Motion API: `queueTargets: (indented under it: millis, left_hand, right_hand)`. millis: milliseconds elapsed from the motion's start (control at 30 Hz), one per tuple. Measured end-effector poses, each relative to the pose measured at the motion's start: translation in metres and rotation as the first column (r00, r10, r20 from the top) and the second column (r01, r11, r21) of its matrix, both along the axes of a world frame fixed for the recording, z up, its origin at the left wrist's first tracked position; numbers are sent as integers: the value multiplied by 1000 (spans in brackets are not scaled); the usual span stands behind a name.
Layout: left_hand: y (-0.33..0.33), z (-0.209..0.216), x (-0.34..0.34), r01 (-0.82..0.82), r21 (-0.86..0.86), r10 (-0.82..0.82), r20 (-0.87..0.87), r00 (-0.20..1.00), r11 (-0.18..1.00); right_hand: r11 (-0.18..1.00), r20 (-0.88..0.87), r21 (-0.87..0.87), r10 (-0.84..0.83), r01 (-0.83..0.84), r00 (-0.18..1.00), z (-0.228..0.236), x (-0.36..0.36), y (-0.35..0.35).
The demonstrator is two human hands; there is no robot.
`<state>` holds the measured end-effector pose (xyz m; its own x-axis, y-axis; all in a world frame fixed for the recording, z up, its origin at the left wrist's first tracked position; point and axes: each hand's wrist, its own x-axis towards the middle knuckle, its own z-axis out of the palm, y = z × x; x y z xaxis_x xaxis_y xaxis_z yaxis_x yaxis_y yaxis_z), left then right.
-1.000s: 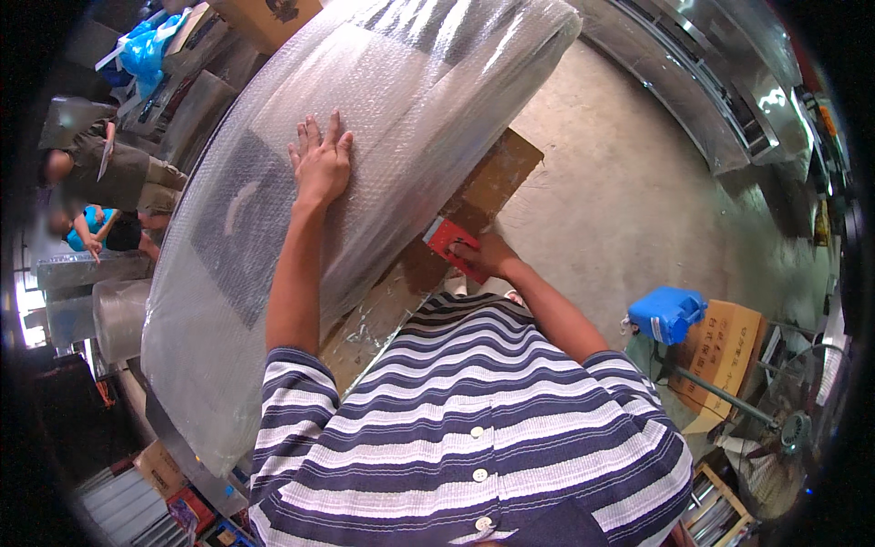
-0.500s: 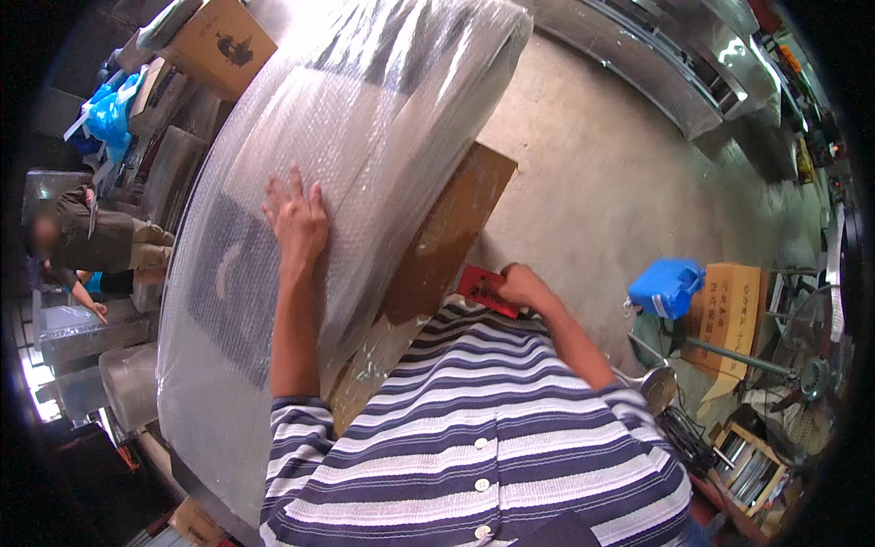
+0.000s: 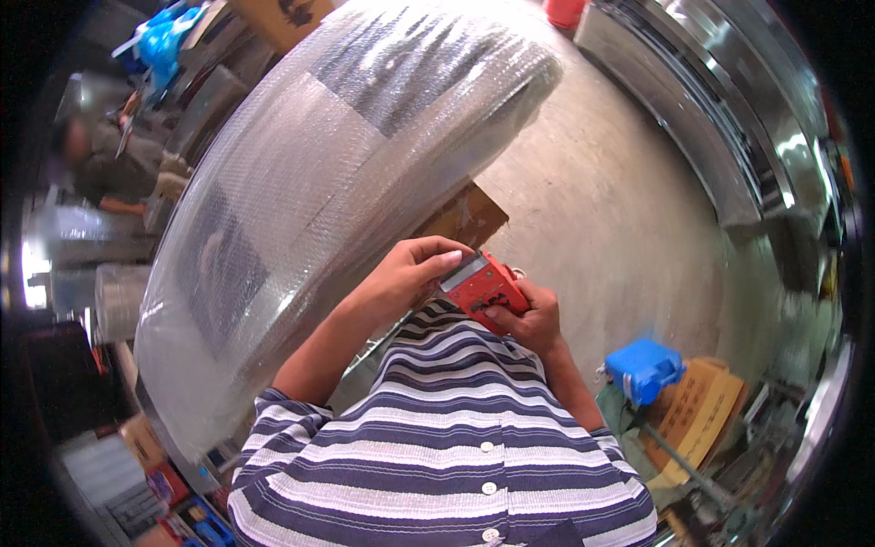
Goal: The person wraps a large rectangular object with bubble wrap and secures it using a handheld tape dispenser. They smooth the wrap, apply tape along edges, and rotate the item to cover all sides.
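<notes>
In front of my waist, my right hand (image 3: 533, 316) grips a flat red boxy tool (image 3: 488, 294) with black markings and a grey metal-looking strip at one end. Its exact kind I cannot make out. My left hand (image 3: 415, 269) holds the grey end, with the thumb and forefinger against it. To the left of both hands lies a long, large object in clear bubble wrap (image 3: 319, 173); darker patches show through the wrap. Below its right edge is a brown cardboard piece (image 3: 469, 219).
A blue plastic case (image 3: 643, 369) stands on the right beside a cardboard box (image 3: 697, 415). Long film-wrapped metal pieces (image 3: 674, 100) line the far right. Another person (image 3: 123, 159) is at the left, beyond the wrapped object. A blue plastic bag (image 3: 162, 46) lies at upper left.
My left hand has left the bubble wrap and come right to the red tool. My right hand has raised and turned the tool, so its grey end shows. The view has shifted.
</notes>
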<state>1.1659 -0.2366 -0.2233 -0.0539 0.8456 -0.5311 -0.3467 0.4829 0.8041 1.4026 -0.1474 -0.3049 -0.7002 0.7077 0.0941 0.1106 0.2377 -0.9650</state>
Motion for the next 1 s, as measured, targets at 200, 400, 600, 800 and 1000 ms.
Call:
queueTargets:
  millis: [200, 400, 600, 800, 1000]
  left_hand:
    - [39, -12, -2, -3, 58, 24, -366, 930, 998]
    - [78, 5, -101, -100, 347, 361, -902, 238, 932]
    - [91, -31, -174, -176, 232, 214, -970, -116, 957]
    - [96, -66, -199, -160, 198, 177, -975, -137, 967]
    - [92, -66, -202, -162, 27, 9, -994, -109, 986]
  right_hand:
    - [992, 120, -55, 122, -116, 985, 24, -2, 50]
    - [988, 273, -73, 148, -133, 951, 32, -50, 78]
    - [987, 200, -140, 111, -84, 974, 4, -128, 64]
    - [970, 207, -226, 135, -87, 969, -31, -116, 66]
    - [961, 186, -257, 155, -104, 970, -106, -128, 58]
